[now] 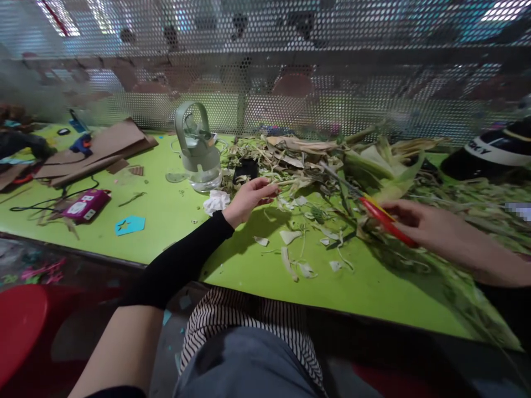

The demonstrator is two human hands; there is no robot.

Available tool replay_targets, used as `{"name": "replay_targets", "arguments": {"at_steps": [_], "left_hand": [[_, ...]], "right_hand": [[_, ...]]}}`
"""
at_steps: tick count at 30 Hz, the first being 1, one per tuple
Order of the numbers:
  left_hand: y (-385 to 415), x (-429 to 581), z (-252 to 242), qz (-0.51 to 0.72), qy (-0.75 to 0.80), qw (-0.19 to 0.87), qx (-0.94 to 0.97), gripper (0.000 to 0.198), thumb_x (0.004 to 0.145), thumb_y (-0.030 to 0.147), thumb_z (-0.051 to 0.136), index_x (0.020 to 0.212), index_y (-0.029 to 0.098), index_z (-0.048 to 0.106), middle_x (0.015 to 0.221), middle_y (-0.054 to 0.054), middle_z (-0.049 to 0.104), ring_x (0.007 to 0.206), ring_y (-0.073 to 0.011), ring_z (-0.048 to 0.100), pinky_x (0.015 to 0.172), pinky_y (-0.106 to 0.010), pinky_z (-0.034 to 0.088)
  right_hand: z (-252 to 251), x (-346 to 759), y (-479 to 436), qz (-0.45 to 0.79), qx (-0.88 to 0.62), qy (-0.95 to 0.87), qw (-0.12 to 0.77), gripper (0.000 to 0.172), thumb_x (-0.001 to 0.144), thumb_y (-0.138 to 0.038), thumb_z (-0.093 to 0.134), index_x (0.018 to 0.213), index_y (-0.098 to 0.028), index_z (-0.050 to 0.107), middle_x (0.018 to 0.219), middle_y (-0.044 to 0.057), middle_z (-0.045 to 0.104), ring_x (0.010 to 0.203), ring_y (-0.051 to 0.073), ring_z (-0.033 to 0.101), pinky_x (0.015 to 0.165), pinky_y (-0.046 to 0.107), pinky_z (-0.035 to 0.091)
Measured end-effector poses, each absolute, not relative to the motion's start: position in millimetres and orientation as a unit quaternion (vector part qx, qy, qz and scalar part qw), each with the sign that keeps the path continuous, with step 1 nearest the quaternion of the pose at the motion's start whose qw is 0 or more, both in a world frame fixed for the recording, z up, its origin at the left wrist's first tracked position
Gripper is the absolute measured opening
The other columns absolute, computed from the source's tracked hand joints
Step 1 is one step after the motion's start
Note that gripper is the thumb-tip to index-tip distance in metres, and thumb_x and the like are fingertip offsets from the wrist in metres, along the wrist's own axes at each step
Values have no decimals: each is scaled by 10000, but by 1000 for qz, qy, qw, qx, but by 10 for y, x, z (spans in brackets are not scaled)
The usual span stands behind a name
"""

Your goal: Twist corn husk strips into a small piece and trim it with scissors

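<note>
My right hand point(431, 232) is closed round the red and yellow handles of a pair of scissors point(384, 219), whose blades point up and left toward the husks. Above the middle of the green table point(249, 265), my left hand point(251, 199) has its fingers bent and pressed together; whether they pinch something small is too unclear to tell. Dry husks and leaves point(298, 152) lie heaped behind both hands, with a larger pale green husk point(385, 166) at the right. Small cut scraps point(289, 236) are scattered on the table between my hands.
A green-lidded bottle point(201, 160) and a crumpled white tissue point(216, 202) stand left of my left hand. Farther left are a purple box point(86, 206), a blue paper piece point(130, 225) and brown cardboard point(103, 146). A black bottle point(489, 149) lies right; a perforated screen point(257, 83) rises behind.
</note>
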State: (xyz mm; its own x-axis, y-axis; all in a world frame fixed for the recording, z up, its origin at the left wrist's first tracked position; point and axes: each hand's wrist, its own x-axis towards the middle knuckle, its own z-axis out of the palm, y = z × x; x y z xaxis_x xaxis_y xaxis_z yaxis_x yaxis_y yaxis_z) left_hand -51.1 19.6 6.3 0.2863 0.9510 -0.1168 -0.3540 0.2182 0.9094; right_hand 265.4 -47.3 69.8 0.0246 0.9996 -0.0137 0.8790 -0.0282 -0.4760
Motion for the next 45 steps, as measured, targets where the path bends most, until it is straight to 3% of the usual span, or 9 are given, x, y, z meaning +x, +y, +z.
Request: {"name": "replay_targets", "arguments": {"at_steps": [1, 3, 8, 13, 19, 24, 34, 41, 45], "left_hand": [[196, -511, 71, 476, 363, 690, 407, 157, 867, 166, 720, 831, 162, 568, 870, 5, 722, 778, -71, 660, 841, -255, 470], [198, -508, 85, 480, 361, 688, 406, 146, 865, 163, 726, 847, 162, 581, 874, 9, 723, 789, -73, 661, 863, -258, 466], [199, -513, 104, 494, 366, 678, 404, 136, 884, 180, 717, 869, 167, 583, 872, 8, 724, 802, -74, 658, 877, -255, 463], [184, -504, 110, 497, 371, 674, 401, 146, 888, 173, 707, 851, 170, 566, 851, 20, 712, 789, -71, 652, 852, -249, 458], [164, -465, 84, 479, 362, 671, 435, 106, 875, 172, 710, 854, 162, 607, 846, 21, 714, 771, -65, 649, 824, -239, 460], [156, -445, 61, 470, 361, 667, 452, 85, 858, 160, 721, 876, 158, 638, 813, 29, 694, 744, -62, 630, 820, -247, 456], [145, -435, 65, 464, 358, 667, 460, 98, 854, 180, 714, 881, 165, 621, 817, 28, 672, 776, -78, 615, 843, -264, 444], [141, -474, 55, 495, 369, 633, 466, 170, 831, 209, 759, 775, 175, 602, 770, 36, 605, 693, -77, 485, 722, -245, 358], [214, -530, 56, 481, 401, 673, 393, 155, 828, 215, 774, 843, 187, 623, 811, 32, 663, 668, -76, 501, 696, -247, 343]], "right_hand": [[681, 2618, -514, 296, -683, -637, 199, 396, 761, -566, 740, 989, -245, 702, 918, 116, 761, 767, 235, 671, 648, 331, 504], [606, 2498, -595, 405, -676, -568, 237, 513, 642, -624, 840, 960, -256, 679, 829, 70, 689, 695, 200, 605, 567, 299, 480], [363, 2181, -766, 553, -618, -488, 271, 619, 648, -743, 808, 996, -249, 673, 789, 22, 587, 642, 140, 524, 559, 248, 504], [330, 2059, -842, 545, -607, -532, 228, 637, 741, -773, 724, 1085, -241, 667, 831, 28, 597, 664, 143, 546, 607, 257, 528], [417, 1885, -802, 562, -576, -547, 230, 669, 726, -837, 671, 1008, -234, 612, 724, -31, 490, 552, 112, 440, 473, 263, 446], [497, 1794, -813, 546, -571, -565, 237, 595, 802, -808, 615, 943, -231, 583, 666, -45, 476, 511, 99, 419, 477, 260, 461], [425, 1787, -822, 552, -587, -539, 247, 688, 700, -870, 653, 916, -224, 559, 610, -69, 461, 467, 78, 385, 398, 213, 379], [450, 1790, -856, 523, -622, -531, 239, 670, 698, -879, 628, 841, -231, 541, 537, -74, 432, 409, 70, 352, 362, 205, 330], [489, 1840, -894, 501, -603, -571, 243, 733, 670, -943, 573, 853, -233, 563, 545, -66, 431, 399, 71, 318, 359, 227, 316]]}}
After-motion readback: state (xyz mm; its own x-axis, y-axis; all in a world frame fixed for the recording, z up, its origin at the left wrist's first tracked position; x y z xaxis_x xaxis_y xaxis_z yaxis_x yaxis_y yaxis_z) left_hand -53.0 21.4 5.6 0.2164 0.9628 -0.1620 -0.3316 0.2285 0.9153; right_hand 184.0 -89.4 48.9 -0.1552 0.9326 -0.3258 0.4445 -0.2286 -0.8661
